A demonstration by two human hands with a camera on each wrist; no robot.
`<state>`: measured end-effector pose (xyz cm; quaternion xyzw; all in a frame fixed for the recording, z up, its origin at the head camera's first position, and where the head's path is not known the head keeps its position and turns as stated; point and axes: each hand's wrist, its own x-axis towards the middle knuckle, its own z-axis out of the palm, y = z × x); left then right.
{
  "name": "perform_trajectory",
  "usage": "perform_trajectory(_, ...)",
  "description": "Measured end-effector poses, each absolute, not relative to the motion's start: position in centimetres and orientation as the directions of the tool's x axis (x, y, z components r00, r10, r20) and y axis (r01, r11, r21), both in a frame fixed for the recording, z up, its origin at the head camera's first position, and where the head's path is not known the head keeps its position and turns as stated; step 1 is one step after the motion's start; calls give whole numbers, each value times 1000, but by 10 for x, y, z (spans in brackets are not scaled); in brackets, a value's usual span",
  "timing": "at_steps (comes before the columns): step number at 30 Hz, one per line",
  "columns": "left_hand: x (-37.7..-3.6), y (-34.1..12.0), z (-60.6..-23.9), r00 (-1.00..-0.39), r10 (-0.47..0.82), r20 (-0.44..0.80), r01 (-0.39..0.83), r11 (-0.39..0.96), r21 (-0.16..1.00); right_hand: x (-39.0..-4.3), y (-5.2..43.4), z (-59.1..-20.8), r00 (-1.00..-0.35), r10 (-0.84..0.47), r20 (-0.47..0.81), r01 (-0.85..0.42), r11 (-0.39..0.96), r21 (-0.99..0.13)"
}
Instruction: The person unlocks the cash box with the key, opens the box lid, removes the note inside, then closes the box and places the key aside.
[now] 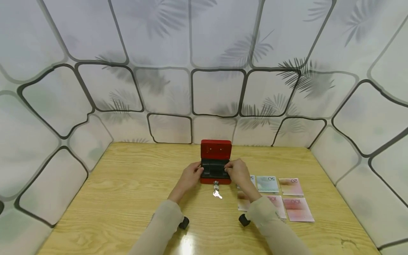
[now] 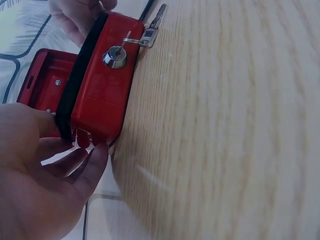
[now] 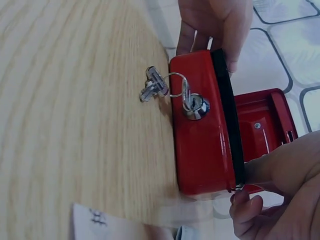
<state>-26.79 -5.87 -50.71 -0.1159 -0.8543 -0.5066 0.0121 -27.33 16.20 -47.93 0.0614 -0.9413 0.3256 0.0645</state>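
A small red cash box [image 1: 216, 148] stands open at the table's far middle, lid upright. A black tray [image 1: 214, 169] sits in its base. My left hand [image 1: 193, 173] holds the left end, thumb on the tray rim [image 2: 75, 85], fingers [image 2: 92, 160] against the box wall [image 2: 102, 95]. My right hand [image 1: 236, 171] holds the right end the same way, thumb by the tray [image 3: 227, 100] and fingers [image 3: 242, 202] curled under the box corner [image 3: 200, 150]. A key stands in the front lock [image 3: 197, 105], with spare keys [image 1: 217, 194] lying on the wood.
Several banknotes [image 1: 267, 184] lie in two rows right of the box, some partly under my right sleeve [image 1: 271, 219]. The wooden table [image 1: 127, 194] is walled in on three sides by patterned panels [image 1: 216, 92]. One note's corner [image 3: 100, 225] shows near the box.
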Motion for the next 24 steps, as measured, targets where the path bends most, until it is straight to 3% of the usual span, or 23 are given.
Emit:
perform_trajectory(15,-271,-59,-506,-963,239,124,232,503,833,-276,162,-486,-975,-97,201,-198,789,-582)
perform_trajectory(24,-271,-58,-503,-970,227,82,196,539,819,-276,162,-483,-990,-65,125,-125,815,-566)
